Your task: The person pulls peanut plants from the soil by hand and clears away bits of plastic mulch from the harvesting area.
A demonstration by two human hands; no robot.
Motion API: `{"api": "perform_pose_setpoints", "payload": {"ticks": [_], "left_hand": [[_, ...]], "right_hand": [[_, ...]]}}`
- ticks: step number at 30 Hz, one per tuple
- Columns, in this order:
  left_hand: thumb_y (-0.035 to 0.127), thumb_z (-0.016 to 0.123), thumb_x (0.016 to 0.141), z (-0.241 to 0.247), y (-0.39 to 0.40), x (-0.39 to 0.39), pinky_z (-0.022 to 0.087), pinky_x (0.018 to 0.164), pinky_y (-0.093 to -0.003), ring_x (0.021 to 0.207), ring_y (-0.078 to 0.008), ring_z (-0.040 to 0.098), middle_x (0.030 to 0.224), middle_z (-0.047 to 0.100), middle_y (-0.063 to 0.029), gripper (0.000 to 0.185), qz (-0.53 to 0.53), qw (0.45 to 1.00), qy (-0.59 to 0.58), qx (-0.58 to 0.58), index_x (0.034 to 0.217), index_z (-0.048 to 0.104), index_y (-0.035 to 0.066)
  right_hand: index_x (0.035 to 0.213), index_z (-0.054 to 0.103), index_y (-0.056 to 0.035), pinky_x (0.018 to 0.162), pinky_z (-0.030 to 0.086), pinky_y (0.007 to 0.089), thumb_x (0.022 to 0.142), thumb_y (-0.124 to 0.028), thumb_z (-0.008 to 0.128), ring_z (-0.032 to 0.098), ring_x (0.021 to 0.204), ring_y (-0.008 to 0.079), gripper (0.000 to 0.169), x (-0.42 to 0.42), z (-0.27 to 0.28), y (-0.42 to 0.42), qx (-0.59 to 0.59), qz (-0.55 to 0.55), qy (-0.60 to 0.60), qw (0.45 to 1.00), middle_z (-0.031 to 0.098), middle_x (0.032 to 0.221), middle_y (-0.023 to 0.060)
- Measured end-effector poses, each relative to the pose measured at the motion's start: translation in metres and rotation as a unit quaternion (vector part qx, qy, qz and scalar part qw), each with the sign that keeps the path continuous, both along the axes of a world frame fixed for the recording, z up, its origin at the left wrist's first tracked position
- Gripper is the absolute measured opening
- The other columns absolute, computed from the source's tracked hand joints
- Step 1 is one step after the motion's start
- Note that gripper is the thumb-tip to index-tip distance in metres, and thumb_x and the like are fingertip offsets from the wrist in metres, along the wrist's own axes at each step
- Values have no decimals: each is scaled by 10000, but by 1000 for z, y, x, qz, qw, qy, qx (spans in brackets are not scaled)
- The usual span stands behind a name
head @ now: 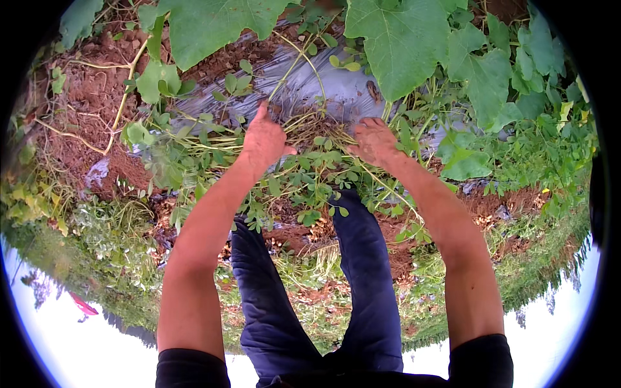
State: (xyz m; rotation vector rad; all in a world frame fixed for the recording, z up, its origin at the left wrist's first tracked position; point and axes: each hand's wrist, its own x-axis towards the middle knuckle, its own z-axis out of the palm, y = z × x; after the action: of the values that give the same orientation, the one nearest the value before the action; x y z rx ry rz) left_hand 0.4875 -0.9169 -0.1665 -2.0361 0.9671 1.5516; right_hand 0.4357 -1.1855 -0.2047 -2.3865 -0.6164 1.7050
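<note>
Peanut-like plants with small oval leaves (pixel 315 162) and long pale stems lie across the middle of the head view, in front of my legs. My left hand (pixel 264 133) is at the left of the stem bundle, its index finger stretched out at the base of a thin stem and its thumb apart; whether it pinches that stem is unclear. On the right, my right hand (pixel 373 140) rests with bent fingers against the plant stems (pixel 335 131); its fingertips are partly lost among them, so a hold cannot be told. Silvery plastic mulch film (pixel 339 87) shows beyond both hands.
Broad lobed leaves (pixel 402 39) of a vine hang over the top. Bare vine stems (pixel 121 106) lie on reddish soil (pixel 77 140) at the left. Low foliage (pixel 524 140) stands at the right. Pulled plants with peanut pods (pixel 320 230) lie around my legs (pixel 368 271).
</note>
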Motion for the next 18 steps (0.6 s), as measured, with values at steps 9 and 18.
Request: {"api": "perform_pose_setpoints", "payload": {"ticks": [9, 18], "left_hand": [[454, 709, 918, 15, 21, -106, 531, 990, -454, 1314, -408, 537, 1697, 102, -139, 993, 603, 780, -24, -164, 1583, 159, -39], [681, 710, 794, -86, -3, -176, 498, 980, -458, 1159, -421, 627, 1304, 588, -331, 1090, 633, 749, 189, -42, 1431, 393, -145]], "right_hand": [[1618, 68, -19, 1252, 163, 505, 743, -881, 596, 80, 1566, 340, 1337, -81, -55, 25, 10, -654, 375, 657, 93, 1692, 187], [1543, 351, -39, 1165, 279, 560, 726, -713, 780, 290, 1481, 352, 1142, -82, -77, 106, 2, -728, 374, 575, 301, 1607, 222]]}}
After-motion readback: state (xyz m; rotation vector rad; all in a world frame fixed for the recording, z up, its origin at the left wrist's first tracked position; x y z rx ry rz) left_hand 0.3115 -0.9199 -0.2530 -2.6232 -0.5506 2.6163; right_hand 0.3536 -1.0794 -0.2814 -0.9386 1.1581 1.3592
